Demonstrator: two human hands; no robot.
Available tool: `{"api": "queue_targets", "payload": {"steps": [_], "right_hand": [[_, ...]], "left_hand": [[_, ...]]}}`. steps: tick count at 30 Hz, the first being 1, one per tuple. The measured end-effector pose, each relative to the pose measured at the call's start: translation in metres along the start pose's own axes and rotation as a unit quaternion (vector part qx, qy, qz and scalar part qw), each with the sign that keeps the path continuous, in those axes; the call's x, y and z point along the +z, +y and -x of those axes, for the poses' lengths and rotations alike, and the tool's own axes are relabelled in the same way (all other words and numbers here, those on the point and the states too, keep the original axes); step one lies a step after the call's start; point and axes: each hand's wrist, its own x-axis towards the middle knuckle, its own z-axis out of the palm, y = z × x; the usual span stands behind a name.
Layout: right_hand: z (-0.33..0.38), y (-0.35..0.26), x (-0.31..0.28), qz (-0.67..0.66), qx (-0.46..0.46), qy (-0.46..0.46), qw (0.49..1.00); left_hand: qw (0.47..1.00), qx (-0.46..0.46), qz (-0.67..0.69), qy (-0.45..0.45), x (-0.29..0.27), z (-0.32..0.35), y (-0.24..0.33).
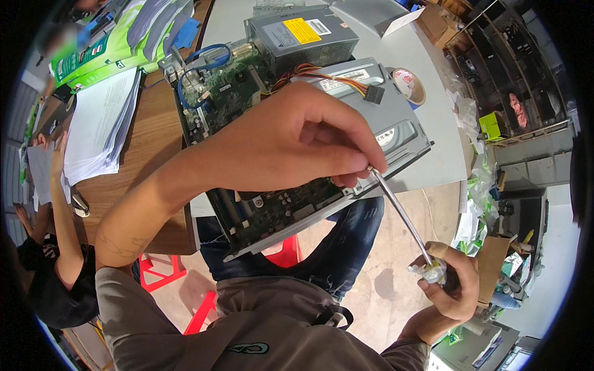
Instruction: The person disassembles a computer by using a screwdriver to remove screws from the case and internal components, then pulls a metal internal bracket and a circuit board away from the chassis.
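Observation:
My left hand (309, 139) reaches across the opened computer, its thumb and index finger pinched together on what looks like a small screw (371, 168) at the screwdriver's tip. My right hand (455, 281), at the lower right, grips the handle of the screwdriver (399, 210). Its long metal shaft slants up to the left fingertips, and clear wrapping shows around the handle. Beneath my left hand lie the green circuit board (232, 93) and a grey metal drive bracket (396, 111). A loose black connector (374, 94) on coloured wires rests on the bracket.
A power supply (303, 37) with a yellow label sits behind the board. A tape roll (408, 85) lies at right on the grey table. Stacked papers (102, 123) and green packages (99, 59) cover the left desk. Another person's arm (65, 229) shows at far left; red stools stand below.

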Motion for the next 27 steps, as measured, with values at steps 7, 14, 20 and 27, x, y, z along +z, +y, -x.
{"api": "queue_targets", "payload": {"steps": [7,14,20,27], "right_hand": [[0.001,-0.011,0.010,0.003,0.008,0.046,0.999],[-0.009,-0.032,0.001,0.147,-0.006,0.011,0.989],[-0.014,-0.062,-0.017,0.353,-0.057,-0.027,0.934],[-0.035,-0.091,-0.042,0.503,-0.158,-0.010,0.850]], "left_hand": [[1.000,-0.010,-0.016,-0.002,-0.001,0.007,0.000],[0.987,-0.076,-0.142,0.021,0.007,0.000,0.002],[0.962,0.054,-0.264,0.049,0.008,-0.002,-0.010],[0.934,0.120,-0.332,0.049,0.020,0.000,-0.028]]}}
